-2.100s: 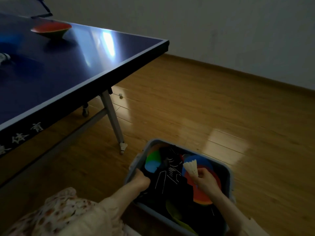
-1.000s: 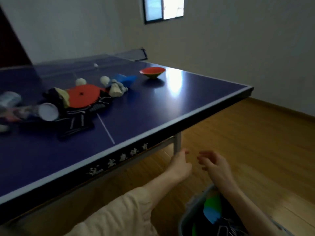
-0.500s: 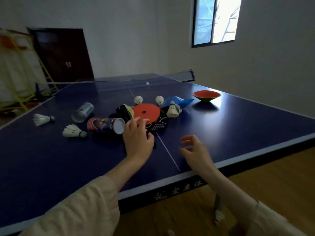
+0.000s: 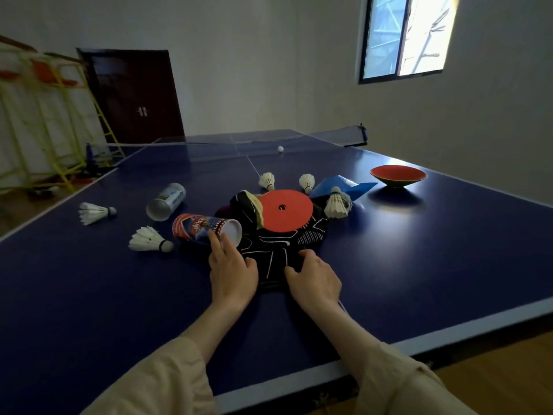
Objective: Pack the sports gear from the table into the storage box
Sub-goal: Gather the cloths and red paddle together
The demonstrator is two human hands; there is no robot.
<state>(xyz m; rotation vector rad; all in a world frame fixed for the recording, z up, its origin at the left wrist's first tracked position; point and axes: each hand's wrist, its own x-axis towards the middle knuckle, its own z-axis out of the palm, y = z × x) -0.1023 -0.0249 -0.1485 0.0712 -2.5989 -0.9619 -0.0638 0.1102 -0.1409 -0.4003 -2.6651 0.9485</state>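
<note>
Both hands rest on the near edge of the black net bundle (image 4: 278, 250) mid-desk (image 4: 89, 295), the left hand (image 4: 232, 271) and right hand (image 4: 314, 280) each with fingers curling on it, grip seemingly just forming; lifting could tip off the red disc (image 4: 285, 209) lying on top, or roll the printed tube (image 4: 206, 229) touching it.

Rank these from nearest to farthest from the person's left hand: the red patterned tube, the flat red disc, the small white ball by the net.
Measured from the left hand:
1. Red patterned tube, at its fingertips.
2. Flat red disc, on the dark pile, to the right and farther off.
3. Small white ball, far back by the net.
</note>
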